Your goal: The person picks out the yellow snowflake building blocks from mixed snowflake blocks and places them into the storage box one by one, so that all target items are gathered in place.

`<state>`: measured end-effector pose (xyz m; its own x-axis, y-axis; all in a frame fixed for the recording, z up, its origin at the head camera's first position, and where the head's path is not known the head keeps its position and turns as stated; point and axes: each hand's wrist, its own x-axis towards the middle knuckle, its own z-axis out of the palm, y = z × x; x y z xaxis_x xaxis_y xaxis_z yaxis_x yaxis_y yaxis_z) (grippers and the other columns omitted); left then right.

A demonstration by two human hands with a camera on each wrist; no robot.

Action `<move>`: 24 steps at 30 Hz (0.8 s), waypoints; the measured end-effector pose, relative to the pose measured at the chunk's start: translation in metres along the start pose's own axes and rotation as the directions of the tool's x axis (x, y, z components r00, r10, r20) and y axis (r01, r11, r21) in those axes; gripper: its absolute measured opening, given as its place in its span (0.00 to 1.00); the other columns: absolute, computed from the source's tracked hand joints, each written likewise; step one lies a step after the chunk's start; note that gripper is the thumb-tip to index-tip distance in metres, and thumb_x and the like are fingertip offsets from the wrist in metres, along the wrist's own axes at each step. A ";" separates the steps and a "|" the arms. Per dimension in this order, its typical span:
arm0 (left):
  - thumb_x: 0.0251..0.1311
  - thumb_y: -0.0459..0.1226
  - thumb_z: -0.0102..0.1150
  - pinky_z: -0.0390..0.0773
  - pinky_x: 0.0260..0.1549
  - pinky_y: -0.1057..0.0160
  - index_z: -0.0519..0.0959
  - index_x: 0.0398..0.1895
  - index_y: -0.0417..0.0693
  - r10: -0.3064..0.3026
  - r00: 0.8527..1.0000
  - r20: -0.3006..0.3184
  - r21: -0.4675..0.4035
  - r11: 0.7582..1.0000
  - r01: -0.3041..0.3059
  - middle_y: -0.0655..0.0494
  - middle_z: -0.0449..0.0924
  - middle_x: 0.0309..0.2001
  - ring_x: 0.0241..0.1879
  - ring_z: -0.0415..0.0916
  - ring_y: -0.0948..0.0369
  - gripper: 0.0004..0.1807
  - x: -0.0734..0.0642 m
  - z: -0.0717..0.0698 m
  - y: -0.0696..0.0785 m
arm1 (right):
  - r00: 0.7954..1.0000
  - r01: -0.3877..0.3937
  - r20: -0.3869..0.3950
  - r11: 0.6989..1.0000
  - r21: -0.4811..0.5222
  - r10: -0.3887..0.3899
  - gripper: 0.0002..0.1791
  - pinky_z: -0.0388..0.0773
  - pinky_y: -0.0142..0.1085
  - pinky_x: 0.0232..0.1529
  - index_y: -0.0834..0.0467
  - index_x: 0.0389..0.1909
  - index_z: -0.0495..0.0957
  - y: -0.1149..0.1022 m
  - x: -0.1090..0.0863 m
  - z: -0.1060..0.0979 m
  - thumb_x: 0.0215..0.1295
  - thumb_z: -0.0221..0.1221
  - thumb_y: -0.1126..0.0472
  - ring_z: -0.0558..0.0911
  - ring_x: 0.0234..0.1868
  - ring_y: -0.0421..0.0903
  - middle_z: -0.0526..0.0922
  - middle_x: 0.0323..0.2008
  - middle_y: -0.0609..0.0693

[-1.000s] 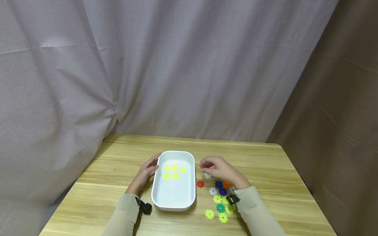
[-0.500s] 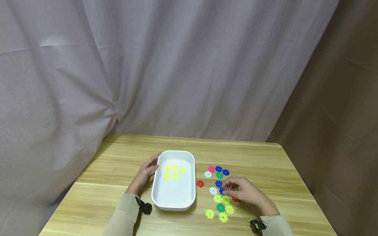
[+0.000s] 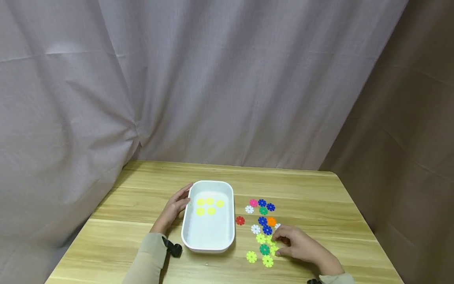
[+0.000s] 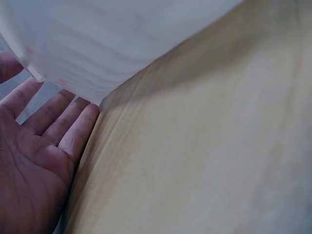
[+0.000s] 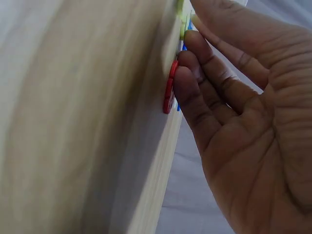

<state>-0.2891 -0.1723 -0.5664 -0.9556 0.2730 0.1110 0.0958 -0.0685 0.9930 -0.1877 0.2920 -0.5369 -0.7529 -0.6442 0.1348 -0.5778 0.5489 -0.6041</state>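
Fingers (image 5: pixel 195 73) of the right hand (image 3: pixel 299 247) were curled down onto the desk (image 3: pixel 319 205), their tips touching a yellow-green snowflake disc (image 5: pixel 183 25) and a red snowflake disc (image 5: pixel 168 92). The wrist view showed the tips pressing on the discs' edges, though whether the thumb closed a pinch could not be told. That hand lay at the near right of a scatter of flat, notched plastic discs: pink (image 3: pixel 253 202), blue (image 3: pixel 262 202), green (image 3: pixel 263 211), white (image 3: pixel 249 209), orange (image 3: pixel 271 221) and several yellow-green ones, all just right of a white tray (image 3: pixel 209 242).

Straight, relaxed fingers (image 4: pixel 58 122) of the left hand (image 3: pixel 174 208) rested side by side against the tray's left wall, palm toward it, gripping nothing. The tray sat near the middle of the wooden desk, and five yellow discs (image 3: pixel 209 206) lay flat in its far half. A lone red disc (image 3: pixel 240 220) lay on the desk between the tray and the scatter. Grey-mauve cloth (image 3: pixel 213 79) hung behind the desk, and beige sleeves (image 3: pixel 149 256) covered both forearms.
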 end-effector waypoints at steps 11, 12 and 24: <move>0.70 0.34 0.50 0.73 0.63 0.56 0.61 0.77 0.50 -0.001 1.000 0.013 0.004 1.000 0.001 0.34 0.64 0.71 0.68 0.66 0.40 0.32 0.000 0.000 0.001 | 1.000 -0.020 0.011 0.999 -0.026 0.020 0.16 0.73 0.27 0.31 0.50 0.43 0.81 -0.003 0.005 0.001 0.55 0.74 0.52 0.74 0.32 0.39 0.76 0.34 0.42; 0.70 0.34 0.51 0.73 0.63 0.56 0.62 0.77 0.51 -0.004 1.000 0.009 0.005 1.000 0.004 0.35 0.64 0.71 0.68 0.66 0.40 0.32 0.000 -0.001 0.001 | 0.999 -0.029 0.013 0.999 -0.027 0.029 0.17 0.73 0.27 0.31 0.50 0.43 0.81 -0.003 0.004 0.001 0.55 0.74 0.52 0.73 0.32 0.38 0.76 0.34 0.42; 0.71 0.34 0.50 0.74 0.62 0.56 0.62 0.77 0.50 0.001 1.000 0.005 0.013 1.000 -0.001 0.34 0.64 0.70 0.67 0.66 0.40 0.31 0.000 0.000 0.002 | 0.989 -0.141 0.030 0.988 -0.069 0.143 0.22 0.73 0.29 0.31 0.51 0.44 0.79 -0.003 0.004 -0.001 0.52 0.76 0.50 0.73 0.32 0.38 0.76 0.33 0.42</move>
<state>-0.2884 -0.1721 -0.5646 -0.9540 0.2781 0.1121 0.1004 -0.0559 0.9934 -0.1893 0.2880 -0.5339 -0.8183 -0.5744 0.0233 -0.4861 0.6698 -0.5613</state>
